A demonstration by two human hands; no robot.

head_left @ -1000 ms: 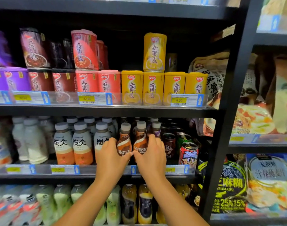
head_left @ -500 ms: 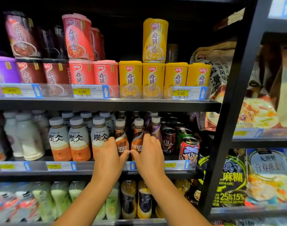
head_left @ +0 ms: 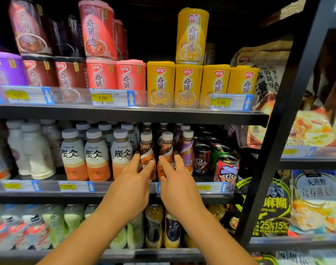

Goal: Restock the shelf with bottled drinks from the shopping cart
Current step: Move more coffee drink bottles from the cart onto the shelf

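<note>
Hands (head_left: pixel 133 178) (head_left: pixel 175 180) grip two brown coffee bottles (head_left: pixel 146 150) (head_left: pixel 166 150) on shelf (head_left: pixel 48 194).

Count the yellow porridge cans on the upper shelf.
5: four side by side in the front row, one stacked on the second. More may hide behind.

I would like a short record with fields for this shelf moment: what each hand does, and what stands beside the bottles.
left hand: fingers around left brown coffee bottle
right hand: fingers around right brown coffee bottle
shelf level: middle shelf, at the front edge
to the left: latte bottles
to the right: purple coffee bottle, then red can
</note>
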